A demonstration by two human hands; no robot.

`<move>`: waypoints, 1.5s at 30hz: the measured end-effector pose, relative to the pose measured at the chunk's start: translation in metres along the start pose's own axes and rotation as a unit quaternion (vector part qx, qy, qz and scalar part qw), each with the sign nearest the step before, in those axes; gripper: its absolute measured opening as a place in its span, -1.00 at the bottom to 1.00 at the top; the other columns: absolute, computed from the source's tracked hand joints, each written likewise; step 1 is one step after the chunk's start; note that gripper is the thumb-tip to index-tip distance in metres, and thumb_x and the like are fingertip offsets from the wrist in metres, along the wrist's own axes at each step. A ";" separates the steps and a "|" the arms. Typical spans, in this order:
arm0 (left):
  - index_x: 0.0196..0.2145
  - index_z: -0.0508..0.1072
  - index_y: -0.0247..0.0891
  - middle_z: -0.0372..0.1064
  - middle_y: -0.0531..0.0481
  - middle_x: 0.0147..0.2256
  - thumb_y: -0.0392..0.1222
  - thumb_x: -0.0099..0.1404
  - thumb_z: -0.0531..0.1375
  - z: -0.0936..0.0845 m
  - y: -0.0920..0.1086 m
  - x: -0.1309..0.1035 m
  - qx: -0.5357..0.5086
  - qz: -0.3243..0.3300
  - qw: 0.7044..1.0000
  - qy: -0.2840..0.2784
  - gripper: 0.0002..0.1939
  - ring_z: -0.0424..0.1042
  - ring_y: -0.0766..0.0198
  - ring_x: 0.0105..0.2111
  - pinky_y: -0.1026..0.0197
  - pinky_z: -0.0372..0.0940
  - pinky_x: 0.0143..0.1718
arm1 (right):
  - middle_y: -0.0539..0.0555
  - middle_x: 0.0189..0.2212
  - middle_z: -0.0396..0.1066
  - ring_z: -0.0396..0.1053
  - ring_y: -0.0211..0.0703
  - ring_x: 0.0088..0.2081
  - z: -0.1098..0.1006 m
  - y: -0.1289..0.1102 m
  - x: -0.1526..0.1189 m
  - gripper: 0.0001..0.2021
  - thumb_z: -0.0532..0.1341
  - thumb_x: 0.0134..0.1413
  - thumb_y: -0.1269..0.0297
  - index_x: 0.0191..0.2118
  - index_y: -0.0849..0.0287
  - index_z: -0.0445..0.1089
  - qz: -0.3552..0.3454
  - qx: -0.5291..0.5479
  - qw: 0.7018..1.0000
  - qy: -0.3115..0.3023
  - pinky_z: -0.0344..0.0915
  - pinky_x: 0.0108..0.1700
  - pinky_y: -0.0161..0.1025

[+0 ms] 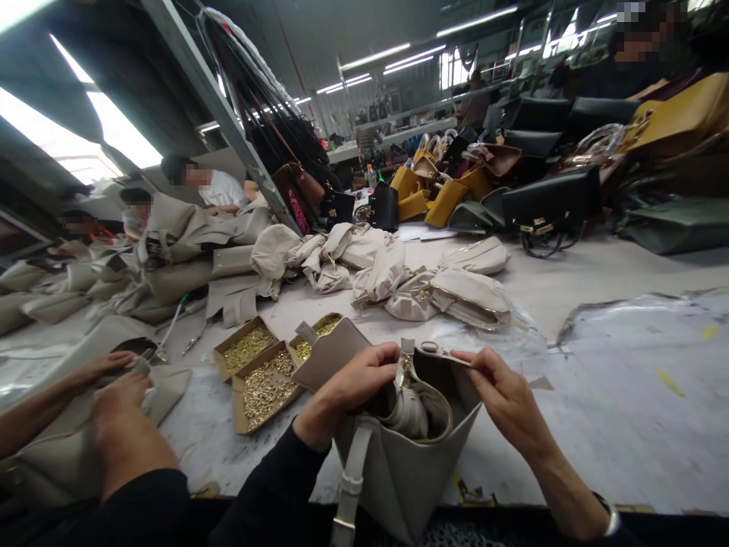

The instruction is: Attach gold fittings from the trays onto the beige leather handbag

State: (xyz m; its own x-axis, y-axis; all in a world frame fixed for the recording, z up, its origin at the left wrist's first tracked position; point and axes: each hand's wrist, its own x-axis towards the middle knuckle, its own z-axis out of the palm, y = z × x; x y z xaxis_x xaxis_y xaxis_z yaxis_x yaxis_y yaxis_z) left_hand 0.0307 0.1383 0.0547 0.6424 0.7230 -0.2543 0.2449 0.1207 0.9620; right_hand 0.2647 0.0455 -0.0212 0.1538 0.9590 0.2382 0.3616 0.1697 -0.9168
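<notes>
Evidently both hands were busy with a beige handbag (392, 471), which stood mouth-up and open at the near edge of the desk (615, 403); what carried its base I could not tell. The left hand (356, 380) had its grip closed on the left side of the mouth, near a gold zipper (406, 370), while the right hand (504, 391) had a narrow grip, pinching the opposite rim between thumb and fingers. A side strap (356, 460) with a gold buckle hung down the front left. Just beyond the left forearm lay cardboard trays (238, 410) of small gold-coloured hardware. Farther back were beige pouches (470, 292), and at left a co-worker's hands (122, 384) held beige material.
</notes>
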 end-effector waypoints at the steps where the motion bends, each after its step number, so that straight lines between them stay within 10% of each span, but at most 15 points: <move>1: -0.24 0.57 -0.34 0.45 -0.01 -0.34 -0.12 0.24 0.30 0.005 -0.004 -0.003 -0.005 -0.007 1.000 0.017 -0.77 0.36 0.27 -0.34 0.28 0.26 -0.26 | 0.10 0.04 0.56 0.51 0.02 0.05 0.000 0.008 0.000 -0.86 0.12 0.38 0.20 -0.27 0.04 0.30 0.015 0.019 1.000 0.007 0.44 0.04 -0.08; 9: -0.18 0.64 -0.34 0.56 -0.06 -0.28 -0.25 0.25 0.21 0.069 -0.029 -0.030 -0.118 0.043 0.971 0.201 -0.75 0.45 0.22 -0.28 0.25 0.28 -0.19 | 0.16 -0.04 0.57 0.50 0.10 0.01 0.003 0.044 0.031 -0.69 0.26 0.22 -0.09 -0.23 0.07 0.41 0.060 0.082 0.994 -0.031 0.39 0.10 -0.03; 19: -0.17 0.62 -0.26 0.58 -0.03 -0.28 -0.24 0.40 0.14 0.062 -0.059 -0.050 -0.025 0.105 0.894 0.434 -0.77 0.47 0.20 -0.25 0.24 0.31 -0.14 | 0.14 -0.22 0.55 0.47 -0.04 -0.24 0.052 0.014 0.060 -0.62 0.27 0.19 -0.14 -0.31 0.13 0.42 0.041 0.097 0.978 -0.181 0.43 -0.23 -0.21; 26: -0.23 0.57 -0.26 0.51 0.00 -0.31 -0.27 0.37 0.17 0.054 -0.072 -0.054 -0.054 0.105 0.876 0.468 -0.85 0.44 0.22 -0.27 0.24 0.30 -0.17 | 0.28 -0.29 0.59 0.56 0.05 -0.29 0.042 -0.008 0.123 -0.38 0.06 0.28 -0.29 -0.36 0.21 0.52 0.012 0.090 0.937 -0.337 0.48 -0.29 -0.13; 31: -0.30 0.58 -0.26 0.47 -0.03 -0.24 -0.32 0.36 0.16 0.050 -0.070 -0.058 -0.071 0.149 0.878 0.449 -0.82 0.42 0.21 -0.19 0.22 0.29 -0.09 | 0.18 -0.32 0.61 0.54 -0.01 -0.28 0.117 -0.006 0.163 -0.54 0.11 0.33 -0.08 -0.16 0.18 0.60 -0.140 -0.127 0.925 -0.329 0.45 -0.27 -0.19; 36: -0.29 0.59 -0.24 0.42 -0.04 -0.22 -0.35 0.33 0.17 0.053 -0.069 -0.059 -0.054 0.146 0.876 0.457 -0.83 0.41 0.20 -0.18 0.20 0.29 -0.07 | 0.12 -0.24 0.60 0.46 -0.04 -0.14 0.187 -0.008 0.173 -0.82 0.23 0.23 0.37 -0.20 0.09 0.61 -0.259 -0.244 0.851 -0.387 0.33 -0.06 -0.22; 45: -0.30 0.59 -0.23 0.38 -0.06 -0.17 -0.40 0.30 0.17 0.062 -0.065 -0.055 -0.056 0.130 0.868 0.477 -0.80 0.42 0.19 -0.15 0.17 0.31 -0.04 | 0.19 -0.29 0.51 0.33 -0.02 -0.13 0.210 -0.007 0.173 -0.83 0.19 0.27 0.50 -0.31 0.20 0.51 -0.374 -0.365 0.755 -0.397 0.24 -0.11 -0.24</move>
State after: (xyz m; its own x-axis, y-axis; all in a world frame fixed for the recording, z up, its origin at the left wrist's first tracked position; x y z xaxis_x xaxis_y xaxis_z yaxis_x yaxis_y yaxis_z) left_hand 0.0245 0.0479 0.0003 -0.2404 0.9634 0.1187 0.0749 -0.1035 0.9918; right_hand 0.0958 0.2583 -0.0407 -0.8389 0.5399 0.0697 0.5288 0.8386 -0.1310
